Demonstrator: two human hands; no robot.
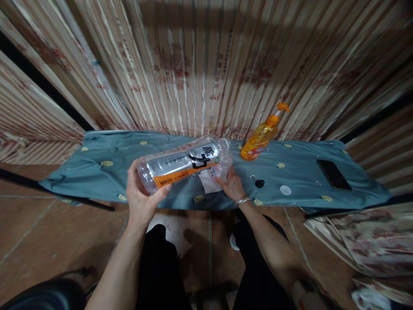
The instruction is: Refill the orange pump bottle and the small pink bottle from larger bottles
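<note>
In the head view, the left hand (142,196) holds a large clear plastic bottle with an orange and silver label (183,164) at its bottom end; the fingers wrap around the base and the thumb presses on the label side. The bottle lies nearly horizontal in the air, just above a table covered with a grey-blue cloth with small yellow patterns (106,150). The right hand (231,184) is at the neck end of the bottle, fingers bent against it; if they pinch the cap I cannot tell. Under the neck a small white paper piece (206,181) lies on the cloth. To the right stand an orange pump bottle (260,138), a small black cap (260,184), a white round lid (285,190) and a black phone (334,174).
</note>
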